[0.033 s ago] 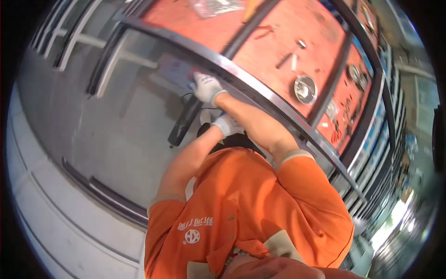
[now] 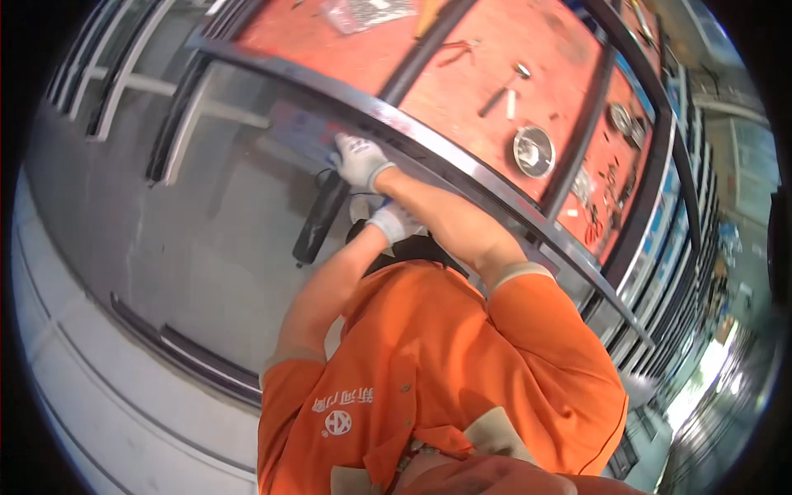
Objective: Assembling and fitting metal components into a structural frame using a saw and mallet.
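Observation:
My right hand (image 2: 361, 162), in a white glove with some blue at the fingers, is held low beside the near rail of the dark metal frame (image 2: 445, 157). Its fingers are curled; what lies inside them is hidden. Directly below it a dark bar (image 2: 320, 221) slants down to the left, with a thin black cord by its upper end. Whether the hand grips this bar I cannot make out. My left hand (image 2: 394, 223), gloved the same way, is close to my waist, partly under the right forearm, its fingers hidden.
On the red worktop (image 2: 462, 99) lie a hammer (image 2: 503, 89), red-handled pliers (image 2: 459, 51), a round metal bowl (image 2: 534, 152), a clear bag (image 2: 367, 12) and red-handled scissors (image 2: 592, 224). Black-and-white frame bars (image 2: 177, 124) stick out at left. Dark profiles (image 2: 190, 353) lie on the floor.
The worktop and frame have slid slightly left and down in the picture as my head shifted. Both hands keep nearly the same pose beside the frame.

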Tool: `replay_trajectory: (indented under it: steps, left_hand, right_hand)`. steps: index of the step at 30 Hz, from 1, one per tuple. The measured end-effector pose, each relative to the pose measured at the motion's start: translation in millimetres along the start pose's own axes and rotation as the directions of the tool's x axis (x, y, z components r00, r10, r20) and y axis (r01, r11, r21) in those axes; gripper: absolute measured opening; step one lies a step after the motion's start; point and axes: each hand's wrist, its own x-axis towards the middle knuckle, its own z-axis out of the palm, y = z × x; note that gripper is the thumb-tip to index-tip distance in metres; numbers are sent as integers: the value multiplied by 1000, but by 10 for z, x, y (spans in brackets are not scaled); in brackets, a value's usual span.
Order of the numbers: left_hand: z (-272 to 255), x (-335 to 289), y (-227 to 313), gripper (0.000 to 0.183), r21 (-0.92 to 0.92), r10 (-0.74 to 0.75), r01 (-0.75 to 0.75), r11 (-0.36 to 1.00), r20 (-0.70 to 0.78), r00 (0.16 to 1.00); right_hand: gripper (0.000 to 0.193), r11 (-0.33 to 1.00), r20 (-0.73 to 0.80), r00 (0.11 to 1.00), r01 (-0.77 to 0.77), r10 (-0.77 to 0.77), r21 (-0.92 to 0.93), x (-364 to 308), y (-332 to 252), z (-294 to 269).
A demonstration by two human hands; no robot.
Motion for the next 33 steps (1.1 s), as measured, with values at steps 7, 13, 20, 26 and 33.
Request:
replay_trajectory:
  steps: [7, 13, 20, 26, 33]
  left_hand:
    - [-317, 525, 230, 47, -883, -437, 326, -337, 454, 777]
    - [-5, -8, 181, 39, -393, -408, -159, -906, 707, 579]
    - [164, -82, 166, 40, -371, -349, -110, -922, 676, 650]
    - [163, -118, 113, 45, -338, -322, -113, -935, 668, 671]
    - [175, -63, 172, 47, -386, -312, -75, -919, 599, 738]
  right_hand:
    - [23, 988, -293, 945, 120, -143, -93, -886, 402, -524]
    - [23, 889, -484, 746, -390, 458, 241, -1786, 1648, -2097]
    - [30, 693, -302, 673, -719, 675, -52, -1964, 3666, -1850]
    - [33, 666, -218, 672, -738, 708, -112, -1673, 3830, -1625]
    - [27, 819, -279, 770, -525, 573, 233, -2567, 2851, -2537]
